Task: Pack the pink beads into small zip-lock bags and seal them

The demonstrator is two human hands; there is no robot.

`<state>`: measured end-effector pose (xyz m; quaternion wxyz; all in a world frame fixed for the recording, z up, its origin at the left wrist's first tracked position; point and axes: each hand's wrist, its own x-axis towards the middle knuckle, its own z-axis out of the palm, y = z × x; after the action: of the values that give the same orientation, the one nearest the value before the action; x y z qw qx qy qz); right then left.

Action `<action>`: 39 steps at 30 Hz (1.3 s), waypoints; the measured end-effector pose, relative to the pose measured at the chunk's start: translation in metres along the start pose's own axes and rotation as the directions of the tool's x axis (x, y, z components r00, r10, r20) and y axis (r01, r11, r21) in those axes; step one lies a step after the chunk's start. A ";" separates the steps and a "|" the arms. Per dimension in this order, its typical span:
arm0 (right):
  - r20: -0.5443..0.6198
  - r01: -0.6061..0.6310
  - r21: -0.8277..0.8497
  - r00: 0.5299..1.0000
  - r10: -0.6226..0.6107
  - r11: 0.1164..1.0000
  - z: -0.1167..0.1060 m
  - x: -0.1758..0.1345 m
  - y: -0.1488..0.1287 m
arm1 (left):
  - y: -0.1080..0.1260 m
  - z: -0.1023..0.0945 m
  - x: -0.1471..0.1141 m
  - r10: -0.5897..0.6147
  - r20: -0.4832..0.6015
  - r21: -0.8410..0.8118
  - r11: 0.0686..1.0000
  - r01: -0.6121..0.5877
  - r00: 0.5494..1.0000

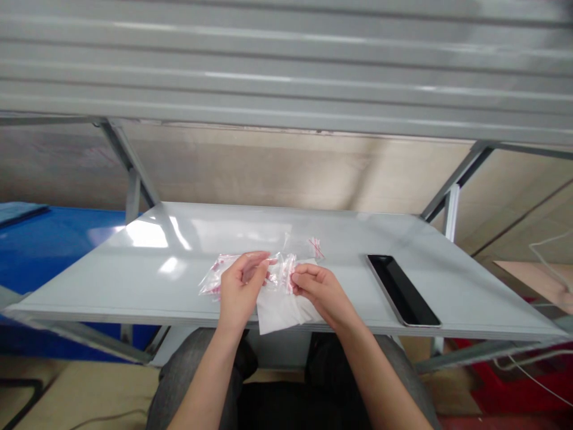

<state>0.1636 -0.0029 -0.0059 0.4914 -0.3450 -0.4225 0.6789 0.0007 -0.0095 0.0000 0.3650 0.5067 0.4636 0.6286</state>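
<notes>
Between my two hands is a small clear plastic bag [283,272] with red and white in it; what those bits are is too small to tell. My left hand [242,283] pinches the bag's left side between thumb and fingers. On its right side, the closed fingertips of my right hand [323,291] grip the edge. Below lies a white sheet [277,313], perhaps paper or thin plastic, partly over the table's front edge. Left of my left hand are more clear bags with red marks [211,279]. A small red-and-white striped piece [316,246] lies just beyond my right hand.
A black tablet-like device [403,289] rests on the grey table [344,230] to the right. Metal struts [129,158] rise at both back corners toward a ribbed grey panel [286,71] overhead. A blue surface [67,245] stands at the left. Cables [532,373] hang at the lower right.
</notes>
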 end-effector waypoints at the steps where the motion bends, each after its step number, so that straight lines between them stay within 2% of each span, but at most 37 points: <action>1: 0.011 0.014 -0.023 1.000 -0.014 1.000 -0.001 0.000 0.000 | 0.000 0.000 0.000 0.007 0.004 0.005 1.000 -0.007 1.000; 4: 0.018 0.057 -0.078 0.998 -0.055 0.995 -0.003 0.002 0.002 | 0.000 0.001 0.000 0.025 0.018 0.046 0.999 -0.026 1.000; 7: -0.012 0.117 -0.135 0.993 -0.119 0.984 -0.005 0.003 0.003 | 0.000 0.001 -0.001 0.124 -0.064 0.166 0.980 -0.112 0.990; 10: 0.001 0.132 -0.143 0.991 -0.133 0.981 -0.003 0.003 0.003 | 0.001 0.000 -0.003 0.310 -0.211 0.344 0.911 -0.226 0.927; 12: 0.009 0.139 -0.128 0.990 -0.139 0.982 0.000 0.001 0.002 | 0.004 0.001 -0.005 0.379 -0.231 0.403 0.876 -0.266 0.896; 13: 0.010 0.146 -0.125 0.989 -0.145 0.981 0.001 0.001 0.002 | 0.006 0.001 -0.007 0.383 -0.187 0.399 0.871 -0.286 0.905; 15: 0.017 0.164 -0.143 0.986 -0.163 0.976 0.004 -0.001 0.002 | 0.010 0.004 -0.010 0.352 0.017 0.359 0.871 -0.335 0.936; 17: 0.039 0.185 -0.188 0.983 -0.181 0.964 0.005 -0.002 0.003 | 0.014 0.007 -0.013 0.307 0.232 0.328 0.869 -0.371 0.923; 18: 0.054 0.195 -0.210 0.981 -0.188 0.958 0.004 -0.002 0.004 | 0.016 0.008 -0.014 0.291 0.292 0.330 0.864 -0.381 0.911; 25: 0.146 0.216 -0.219 0.972 -0.187 0.952 0.001 -0.005 0.001 | 0.021 0.005 -0.014 0.252 0.365 0.350 0.855 -0.383 0.896; 31: 0.185 0.240 -0.267 0.963 -0.195 0.933 0.002 -0.008 -0.003 | 0.021 0.000 -0.013 0.313 0.419 0.382 0.791 -0.478 0.852; 34: 0.164 0.318 -0.419 0.948 -0.273 0.851 0.005 -0.010 -0.004 | 0.019 -0.002 -0.013 0.320 0.429 0.439 0.744 -0.504 0.845; 36: 0.154 0.408 -0.573 0.906 -0.395 0.711 0.008 -0.013 -0.005 | 0.017 -0.003 -0.012 0.306 0.425 0.486 0.717 -0.500 0.852; 39: 0.210 0.509 -0.716 0.809 -0.549 0.477 0.012 -0.017 -0.007 | 0.016 -0.002 -0.013 0.314 0.417 0.528 0.681 -0.508 0.853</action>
<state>0.1603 -0.0204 0.0067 0.5007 -0.3832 -0.7345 0.2509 0.0015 -0.0266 0.0114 0.0893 0.7766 0.4570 0.4244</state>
